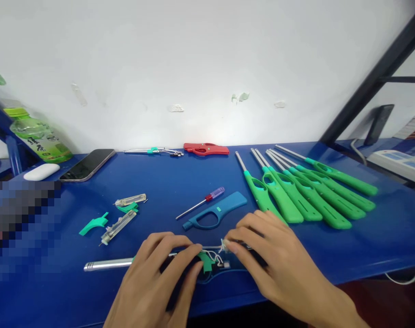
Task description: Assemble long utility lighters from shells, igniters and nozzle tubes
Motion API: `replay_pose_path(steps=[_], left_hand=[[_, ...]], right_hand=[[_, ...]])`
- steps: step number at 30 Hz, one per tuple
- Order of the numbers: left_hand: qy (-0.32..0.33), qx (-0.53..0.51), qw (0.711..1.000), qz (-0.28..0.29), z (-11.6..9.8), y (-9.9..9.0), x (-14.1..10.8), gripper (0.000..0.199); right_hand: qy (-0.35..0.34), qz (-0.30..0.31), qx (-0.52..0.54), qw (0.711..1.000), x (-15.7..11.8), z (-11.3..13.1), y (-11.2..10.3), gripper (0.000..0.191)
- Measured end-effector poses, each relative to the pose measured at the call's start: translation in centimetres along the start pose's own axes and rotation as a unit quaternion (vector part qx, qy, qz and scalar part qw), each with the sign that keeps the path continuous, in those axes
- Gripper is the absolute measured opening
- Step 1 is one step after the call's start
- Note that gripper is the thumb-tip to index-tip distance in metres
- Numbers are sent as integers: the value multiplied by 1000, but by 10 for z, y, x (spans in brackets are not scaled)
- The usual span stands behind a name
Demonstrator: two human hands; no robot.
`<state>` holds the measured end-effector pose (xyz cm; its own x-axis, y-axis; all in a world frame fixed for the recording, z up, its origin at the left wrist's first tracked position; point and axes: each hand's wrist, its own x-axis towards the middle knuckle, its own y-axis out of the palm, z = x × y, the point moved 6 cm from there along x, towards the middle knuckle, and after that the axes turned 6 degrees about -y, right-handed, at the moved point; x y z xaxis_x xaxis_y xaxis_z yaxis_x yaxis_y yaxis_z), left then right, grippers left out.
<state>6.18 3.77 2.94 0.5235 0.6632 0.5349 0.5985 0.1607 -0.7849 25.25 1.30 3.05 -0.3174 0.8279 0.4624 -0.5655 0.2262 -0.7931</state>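
At the front of the table lies an opened gas lighter with a metal barrel (pixel 108 264), a blue half-shell (pixel 224 273) and a green trigger (pixel 206 261). My left hand (pixel 156 278) is closed over it, thumb and fingers about the trigger. Thin white wires (pixel 214 255) run out to the right of the trigger. My right hand (pixel 275 255) pinches a small clear-white part (pixel 224 246) at the shell's right side, seemingly the valve end of a fuel tank, mostly hidden by the fingers. Just beyond lies the other blue half-shell (pixel 216 212), beside a screwdriver (pixel 202 202).
Several green lighters (pixel 306 191) lie fanned out at right. Two clear fuel tanks (pixel 118 226) and green triggers (pixel 94 223) lie left. By the wall are a red lighter shell (pixel 207 149) and a barrel with wires (pixel 153 151). A phone (pixel 88 165), white case (pixel 42 172) and bottle (pixel 40 139) stand far left.
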Motion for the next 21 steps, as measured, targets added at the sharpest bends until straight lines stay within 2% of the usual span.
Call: replay_pose_path(steps=[12,21], left_hand=[[22,-4,1000,14,2,3,-4,25],[100,84,990,54,3,11,-14,38]], right_hand=[[1,8,-11,1000,-1,0,0,24],[-7,6,-4,1000,-3,0,-1,15]])
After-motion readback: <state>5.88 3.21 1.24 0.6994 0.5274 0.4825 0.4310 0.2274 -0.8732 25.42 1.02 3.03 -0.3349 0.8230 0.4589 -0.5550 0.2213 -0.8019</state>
